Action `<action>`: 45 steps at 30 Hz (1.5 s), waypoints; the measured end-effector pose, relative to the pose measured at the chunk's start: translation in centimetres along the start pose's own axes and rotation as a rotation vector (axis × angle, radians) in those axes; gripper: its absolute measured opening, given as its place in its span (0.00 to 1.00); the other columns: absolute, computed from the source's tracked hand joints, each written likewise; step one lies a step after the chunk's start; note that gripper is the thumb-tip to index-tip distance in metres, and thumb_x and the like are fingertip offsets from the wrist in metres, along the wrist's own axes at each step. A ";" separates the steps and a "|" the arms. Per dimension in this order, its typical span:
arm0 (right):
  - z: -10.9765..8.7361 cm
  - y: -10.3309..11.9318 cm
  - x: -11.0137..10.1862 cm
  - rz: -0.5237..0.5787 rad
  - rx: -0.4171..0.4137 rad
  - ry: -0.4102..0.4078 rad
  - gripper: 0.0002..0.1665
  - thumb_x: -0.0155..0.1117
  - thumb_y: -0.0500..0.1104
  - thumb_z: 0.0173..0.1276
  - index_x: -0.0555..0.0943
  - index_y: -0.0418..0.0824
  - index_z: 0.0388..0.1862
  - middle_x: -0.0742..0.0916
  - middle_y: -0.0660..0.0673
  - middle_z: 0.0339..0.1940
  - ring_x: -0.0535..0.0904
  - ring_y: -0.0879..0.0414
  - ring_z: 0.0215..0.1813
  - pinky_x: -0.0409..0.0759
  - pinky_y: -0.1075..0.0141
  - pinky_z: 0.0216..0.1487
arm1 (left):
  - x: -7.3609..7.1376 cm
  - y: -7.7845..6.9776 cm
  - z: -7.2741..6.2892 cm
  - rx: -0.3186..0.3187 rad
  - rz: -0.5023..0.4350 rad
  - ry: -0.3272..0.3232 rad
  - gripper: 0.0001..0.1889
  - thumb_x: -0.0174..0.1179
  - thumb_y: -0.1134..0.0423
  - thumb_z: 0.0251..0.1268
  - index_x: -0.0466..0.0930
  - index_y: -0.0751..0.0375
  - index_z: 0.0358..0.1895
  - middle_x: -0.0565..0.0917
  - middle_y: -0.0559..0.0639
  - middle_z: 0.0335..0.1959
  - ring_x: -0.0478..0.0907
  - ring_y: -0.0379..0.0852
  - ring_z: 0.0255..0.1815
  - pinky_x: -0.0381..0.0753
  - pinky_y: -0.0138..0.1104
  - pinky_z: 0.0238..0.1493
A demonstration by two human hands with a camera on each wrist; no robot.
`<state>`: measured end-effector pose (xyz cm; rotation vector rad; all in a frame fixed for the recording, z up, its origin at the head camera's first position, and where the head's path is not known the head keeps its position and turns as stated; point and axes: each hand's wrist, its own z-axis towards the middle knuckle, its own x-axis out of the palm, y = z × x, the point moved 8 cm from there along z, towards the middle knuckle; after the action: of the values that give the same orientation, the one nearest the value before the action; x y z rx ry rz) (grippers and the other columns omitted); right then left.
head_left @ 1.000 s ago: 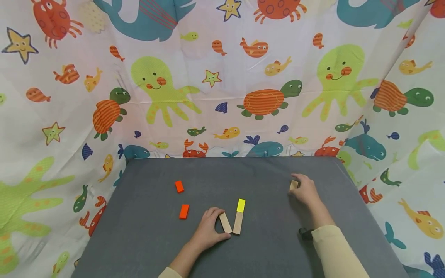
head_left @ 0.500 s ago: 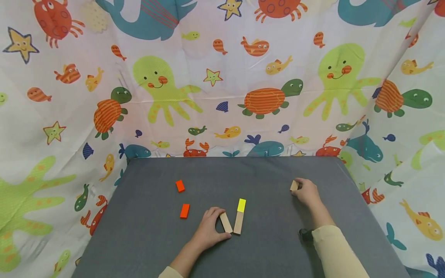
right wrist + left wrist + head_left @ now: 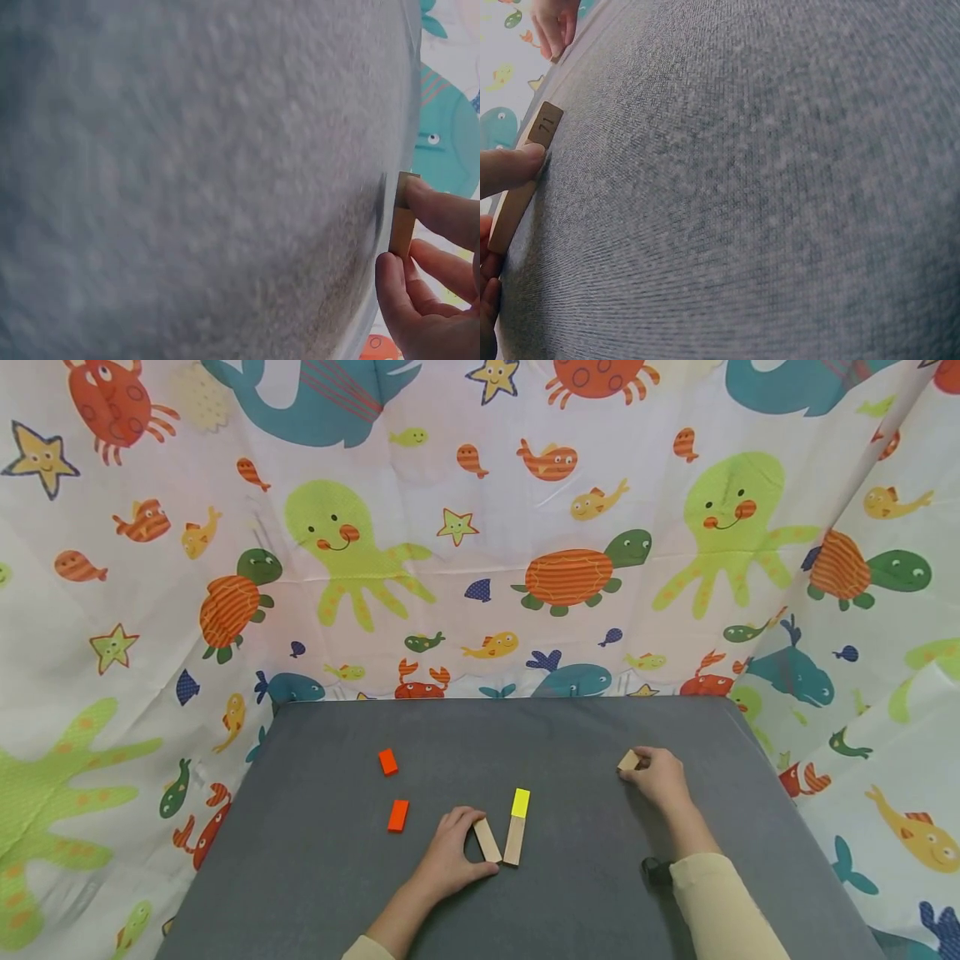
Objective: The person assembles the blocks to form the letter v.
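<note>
My left hand (image 3: 447, 857) pinches a plain wooden block (image 3: 487, 841) lying on the grey table, thumb at its near end and fingertips at the far end. In the left wrist view, this pale block (image 3: 514, 210) appears at the left edge, with the number 71 on a wooden end beside the thumb. Just right of it lies another wooden block (image 3: 514, 841), with a yellow block (image 3: 521, 803) at its far end; the two wooden blocks form a V. Farther right, my right hand (image 3: 662, 778) holds a small wooden block (image 3: 628, 762) between thumb and fingers, also seen in the right wrist view.
Two orange blocks (image 3: 397, 816) lie to the left on the grey table (image 3: 315, 877). A curtain (image 3: 480, 568) printed with sea animals hangs behind the table and along both sides. A dark object (image 3: 657, 871) sits at the right sleeve's cuff.
My right hand has shifted slightly toward me, and the wooden block in it has turned and moved a little left. The left hand and the blocks near it stay where they were.
</note>
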<state>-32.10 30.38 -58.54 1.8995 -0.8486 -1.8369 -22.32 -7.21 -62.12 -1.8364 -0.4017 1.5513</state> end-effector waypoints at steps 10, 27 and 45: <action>-0.6 1.1 0.8 0.033 -0.036 -0.010 0.35 0.76 0.44 0.61 0.77 0.26 0.62 0.86 0.28 0.54 0.84 0.38 0.54 0.80 0.45 0.56 | 0.0 0.0 0.0 -0.007 -0.007 0.003 0.43 0.81 0.46 0.44 0.74 0.53 0.67 0.72 0.49 0.65 0.68 0.52 0.66 0.74 0.52 0.64; -1.8 3.3 0.9 0.052 -0.075 -0.020 0.36 0.76 0.45 0.61 0.78 0.28 0.63 0.86 0.29 0.53 0.85 0.38 0.54 0.79 0.44 0.57 | 0.0 0.1 -0.1 0.000 -0.007 -0.003 0.43 0.80 0.45 0.44 0.73 0.52 0.67 0.72 0.48 0.65 0.68 0.51 0.66 0.75 0.51 0.63; -1.9 4.4 1.7 0.057 -0.067 -0.004 0.36 0.76 0.45 0.61 0.78 0.31 0.65 0.83 0.30 0.58 0.84 0.38 0.56 0.79 0.45 0.58 | 0.0 0.1 -0.1 0.012 -0.003 -0.011 0.44 0.81 0.45 0.44 0.73 0.52 0.67 0.72 0.47 0.65 0.68 0.51 0.65 0.75 0.51 0.64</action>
<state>-31.01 25.70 -56.91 1.8126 -0.8230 -1.8132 -22.29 -7.32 -62.21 -1.8175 -0.3994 1.5591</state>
